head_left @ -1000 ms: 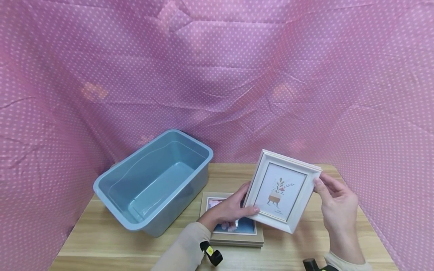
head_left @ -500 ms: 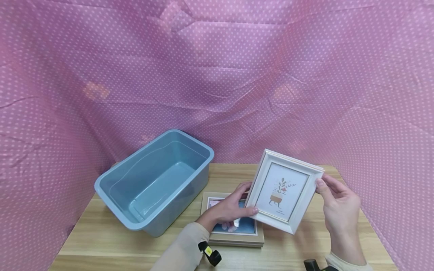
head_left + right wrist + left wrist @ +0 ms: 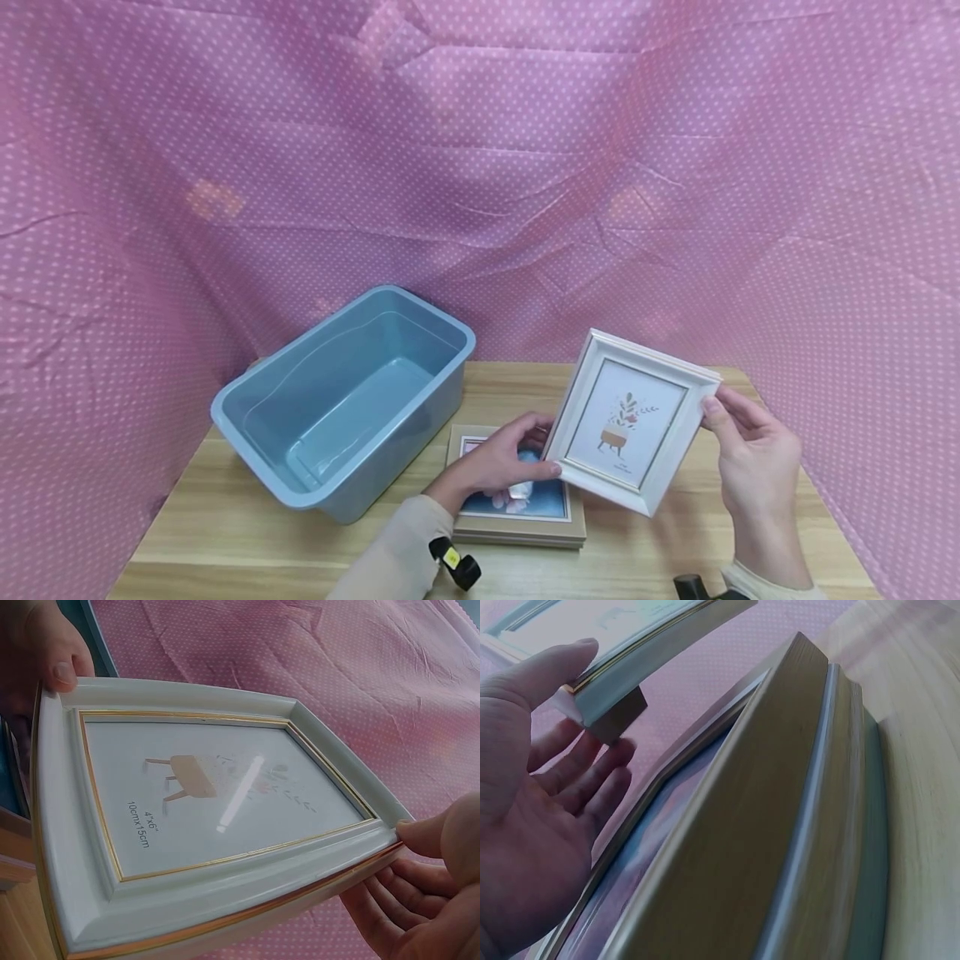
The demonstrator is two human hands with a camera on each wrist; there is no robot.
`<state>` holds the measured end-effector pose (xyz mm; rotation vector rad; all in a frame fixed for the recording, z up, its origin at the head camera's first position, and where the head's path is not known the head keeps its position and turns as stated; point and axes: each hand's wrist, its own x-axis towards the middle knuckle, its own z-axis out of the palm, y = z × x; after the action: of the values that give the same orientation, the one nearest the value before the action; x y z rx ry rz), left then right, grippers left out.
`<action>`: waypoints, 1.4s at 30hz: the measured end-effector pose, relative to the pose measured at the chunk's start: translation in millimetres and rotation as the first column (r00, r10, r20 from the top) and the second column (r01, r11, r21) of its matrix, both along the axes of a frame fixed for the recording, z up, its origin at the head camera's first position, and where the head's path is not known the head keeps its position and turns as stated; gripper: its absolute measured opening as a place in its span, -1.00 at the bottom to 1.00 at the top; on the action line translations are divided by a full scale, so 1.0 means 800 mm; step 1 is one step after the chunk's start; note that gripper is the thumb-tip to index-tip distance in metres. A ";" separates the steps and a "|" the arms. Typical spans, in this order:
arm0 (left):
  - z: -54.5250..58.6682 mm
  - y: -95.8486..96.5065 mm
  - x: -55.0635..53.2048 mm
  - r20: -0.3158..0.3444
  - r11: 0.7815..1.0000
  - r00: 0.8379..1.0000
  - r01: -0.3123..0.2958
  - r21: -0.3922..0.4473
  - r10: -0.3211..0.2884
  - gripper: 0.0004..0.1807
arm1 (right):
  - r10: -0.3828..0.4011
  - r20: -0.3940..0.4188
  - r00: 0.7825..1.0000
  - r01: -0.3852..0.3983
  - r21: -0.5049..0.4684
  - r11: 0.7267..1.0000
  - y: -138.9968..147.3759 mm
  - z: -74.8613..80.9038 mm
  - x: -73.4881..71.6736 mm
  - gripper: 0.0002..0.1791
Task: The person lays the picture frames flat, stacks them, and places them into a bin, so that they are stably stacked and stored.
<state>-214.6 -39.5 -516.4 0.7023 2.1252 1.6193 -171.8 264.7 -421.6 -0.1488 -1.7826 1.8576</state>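
A white picture frame (image 3: 630, 421) with a thin gold inner edge and a plant-pot print is held tilted up above the table. My right hand (image 3: 757, 467) pinches its right edge, thumb in front and fingers behind. At its lower left corner is my left hand (image 3: 502, 458), the thumb tip right at the edge. In the left wrist view the other fingers (image 3: 604, 787) curve loosely below the corner. Beneath the left hand lies a stack of picture frames (image 3: 517, 531). The top one is tan, with a blue and pink picture partly covered by the hand.
A blue-grey plastic bin (image 3: 390, 425) with nothing visible inside stands left of the stack, set at an angle. The wooden table (image 3: 225, 542) bears everything. Pink dotted cloth (image 3: 480, 167) hangs behind and on both sides.
The white picture frame and right hand have shifted slightly right. My left hand has slid a little left, so its thumb covers less of the frame's front.
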 end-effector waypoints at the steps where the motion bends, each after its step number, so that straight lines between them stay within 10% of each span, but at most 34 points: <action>1: 0.000 -0.001 0.001 0.004 1.000 1.000 0.000 -0.007 0.000 -0.29 | -0.001 -0.002 1.000 0.001 0.009 1.000 0.000 0.000 0.000 -0.79; 30: -0.004 -0.022 0.019 -0.088 0.996 0.994 -0.070 -0.049 0.066 -0.61 | 0.089 0.039 0.995 -0.089 -0.004 0.996 -0.004 0.000 0.003 -0.78; 42: -0.005 -0.031 0.029 -0.054 0.983 0.989 -0.131 0.132 0.139 -0.60 | 0.139 -0.037 0.990 -0.142 -0.087 0.986 -0.009 0.000 0.001 -0.75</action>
<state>-191.3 -64.2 -520.4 0.6690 2.1699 1.8417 -171.2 257.6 -421.2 -0.0280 -1.7286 2.0288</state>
